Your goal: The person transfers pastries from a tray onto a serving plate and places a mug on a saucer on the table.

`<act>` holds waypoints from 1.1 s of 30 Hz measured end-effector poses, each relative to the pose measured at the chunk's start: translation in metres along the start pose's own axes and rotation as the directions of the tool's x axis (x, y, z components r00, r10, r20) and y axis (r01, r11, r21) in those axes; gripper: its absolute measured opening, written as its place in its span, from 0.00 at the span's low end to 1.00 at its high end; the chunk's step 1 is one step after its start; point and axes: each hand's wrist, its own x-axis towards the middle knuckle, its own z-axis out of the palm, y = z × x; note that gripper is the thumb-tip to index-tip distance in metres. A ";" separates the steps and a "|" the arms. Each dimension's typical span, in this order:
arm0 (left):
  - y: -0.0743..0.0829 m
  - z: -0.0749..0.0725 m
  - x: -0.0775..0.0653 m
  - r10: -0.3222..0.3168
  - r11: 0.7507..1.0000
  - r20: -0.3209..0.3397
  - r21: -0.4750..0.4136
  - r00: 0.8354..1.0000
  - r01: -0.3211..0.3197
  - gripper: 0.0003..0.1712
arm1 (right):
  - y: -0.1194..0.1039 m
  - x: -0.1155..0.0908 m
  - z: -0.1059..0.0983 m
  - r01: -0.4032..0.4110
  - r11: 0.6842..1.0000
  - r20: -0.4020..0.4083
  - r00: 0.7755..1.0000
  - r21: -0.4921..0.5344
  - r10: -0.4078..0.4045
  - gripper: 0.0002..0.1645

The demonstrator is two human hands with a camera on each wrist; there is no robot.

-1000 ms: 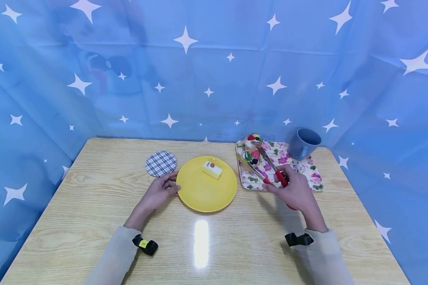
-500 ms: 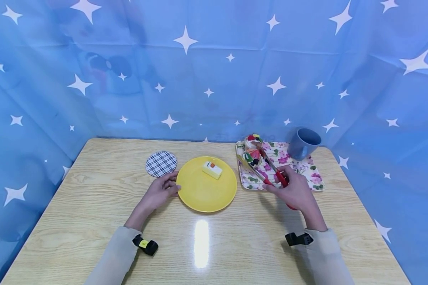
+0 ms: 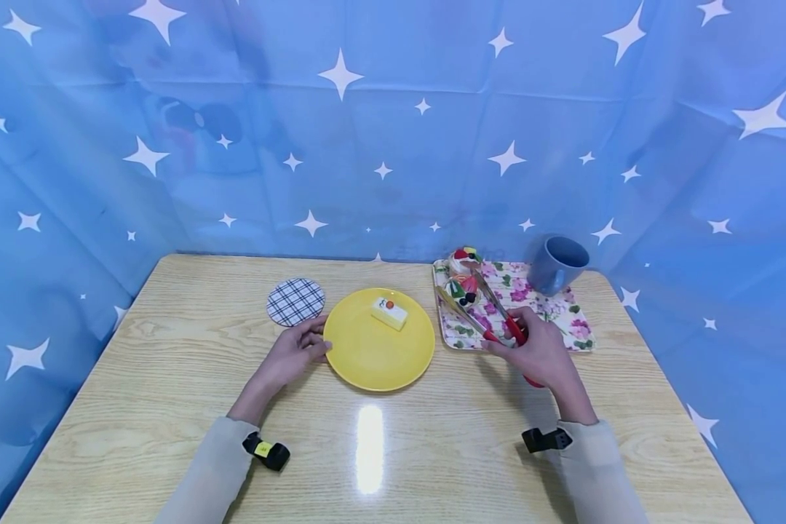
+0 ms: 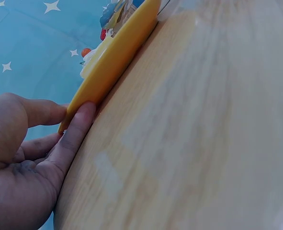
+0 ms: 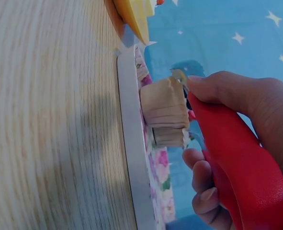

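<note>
Left hand (image 3: 293,352): pinches the left rim of the yellow plate (image 3: 367,367), which bears one cake slice (image 3: 389,314).
Right hand (image 3: 538,348): grips the red-handled tongs (image 3: 517,331), palm inward, near the tray's close edge.
Front cupcake (image 3: 463,290): stands on the flowered tray (image 3: 460,339), between the spread tips; whether they touch, I cannot tell.
Tongs: picking up seems in hand; next move probably calls for gentle squeezing.
Forearms: both extend forward, well apart.
</note>
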 end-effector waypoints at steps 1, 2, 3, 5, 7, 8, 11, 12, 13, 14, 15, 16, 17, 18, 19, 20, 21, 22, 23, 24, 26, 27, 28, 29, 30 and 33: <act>0.000 0.000 0.000 0.001 1.000 0.001 0.001 1.000 -0.001 0.34 | 0.000 0.000 0.000 -0.004 1.000 0.000 1.000 0.000 0.004 0.42; 0.000 0.000 0.000 0.002 1.000 0.002 0.002 1.000 -0.002 0.34 | 0.000 0.000 0.000 -0.009 1.000 0.000 1.000 0.000 0.009 0.42; 0.000 0.000 0.000 0.002 1.000 0.003 0.001 1.000 -0.002 0.34 | 0.001 0.000 0.001 -0.013 1.000 0.001 1.000 -0.001 0.013 0.43; 0.000 0.000 0.000 0.001 1.000 0.003 -0.001 1.000 -0.001 0.34 | 0.001 0.000 0.001 -0.020 1.000 0.008 1.000 -0.001 0.020 0.45; 0.000 0.000 0.000 -0.001 1.000 0.002 -0.003 1.000 0.001 0.34 | 0.001 0.000 0.002 -0.032 0.999 0.019 0.999 -0.002 0.032 0.47; 0.000 0.000 -0.001 -0.002 1.000 0.002 -0.004 1.000 0.002 0.34 | 0.001 0.000 0.003 -0.038 0.999 0.024 0.999 -0.002 0.039 0.48; 0.001 0.001 -0.001 -0.002 1.000 0.001 -0.003 1.000 0.002 0.34 | 0.002 0.001 0.006 -0.049 0.999 0.042 0.998 0.005 0.049 0.49; 0.001 0.001 -0.001 -0.001 1.000 0.002 -0.002 1.000 0.001 0.34 | 0.002 0.001 0.007 -0.053 0.999 0.047 0.998 0.008 0.053 0.49; 0.001 0.001 -0.001 -0.003 1.000 0.001 -0.002 1.000 0.003 0.34 | 0.003 0.002 0.008 -0.054 0.998 0.051 0.997 0.009 0.054 0.49; 0.001 0.001 -0.001 -0.007 1.000 -0.001 -0.002 1.000 0.007 0.34 | 0.004 0.003 0.009 -0.058 0.998 0.055 0.997 0.010 0.057 0.49; 0.001 0.001 -0.001 -0.006 1.000 0.001 -0.001 1.000 0.006 0.34 | 0.005 0.003 0.010 -0.059 0.998 0.058 0.997 0.011 0.058 0.49; 0.002 0.001 -0.001 -0.006 1.000 0.002 -0.001 1.000 0.006 0.34 | 0.005 0.004 0.011 -0.059 0.998 0.059 0.997 0.011 0.058 0.49; 0.002 0.001 -0.001 -0.004 1.000 0.005 -0.002 1.000 0.004 0.34 | 0.006 0.005 0.012 -0.059 0.998 0.059 0.997 0.013 0.058 0.48; 0.002 0.001 -0.001 -0.005 1.000 0.004 -0.004 1.000 0.005 0.34 | 0.006 0.005 0.012 -0.058 0.998 0.057 0.997 0.013 0.058 0.47; 0.002 0.001 -0.001 -0.004 1.000 0.003 -0.005 1.000 0.004 0.34 | 0.006 0.005 0.013 -0.056 0.998 0.054 0.997 0.015 0.055 0.45; 0.002 0.001 -0.001 0.000 1.000 0.005 -0.005 1.000 0.000 0.34 | 0.006 0.005 0.013 -0.051 0.999 0.051 0.997 0.017 0.050 0.44; 0.002 0.000 -0.001 0.004 1.000 0.009 -0.005 1.000 -0.004 0.34 | 0.006 0.005 0.013 -0.043 0.999 0.046 0.998 0.017 0.042 0.42; 0.002 0.000 -0.001 0.006 1.000 0.009 -0.008 1.000 -0.006 0.34 | 0.006 0.005 0.014 -0.036 0.999 0.043 0.998 0.017 0.036 0.41; 0.002 0.000 -0.001 0.007 1.000 0.009 -0.009 1.000 -0.007 0.34 | 0.005 0.005 0.014 -0.031 0.999 0.040 0.999 0.018 0.030 0.40; 0.002 0.000 -0.001 0.008 1.000 0.008 -0.007 1.000 -0.008 0.34 | 0.005 0.005 0.014 -0.024 1.000 0.037 0.999 0.016 0.024 0.38; 0.001 0.000 -0.001 0.010 1.000 0.010 -0.007 1.000 -0.010 0.34 | 0.005 0.004 0.015 -0.010 1.000 0.031 0.999 0.016 0.009 0.36; 0.001 0.000 -0.001 0.009 1.000 0.008 -0.009 1.000 -0.009 0.34 | 0.005 0.004 0.015 -0.004 1.000 0.026 1.000 0.017 0.004 0.34; 0.001 0.000 -0.001 0.008 1.000 0.008 -0.010 1.000 -0.008 0.34 | 0.005 0.004 0.015 0.000 1.000 0.021 1.000 0.020 -0.001 0.33; 0.001 0.000 -0.001 0.007 1.000 0.007 -0.010 1.000 -0.007 0.34 | 0.005 0.004 0.015 0.005 1.000 0.017 1.000 0.023 -0.005 0.32; 0.001 0.000 0.000 0.006 1.000 0.007 -0.010 1.000 -0.006 0.34 | 0.006 0.004 0.015 0.009 1.000 0.014 1.000 0.026 -0.009 0.31; 0.000 0.001 0.000 -0.003 1.000 0.004 -0.010 1.000 0.003 0.34 | 0.006 0.004 0.016 0.012 0.999 0.011 1.000 0.031 -0.013 0.30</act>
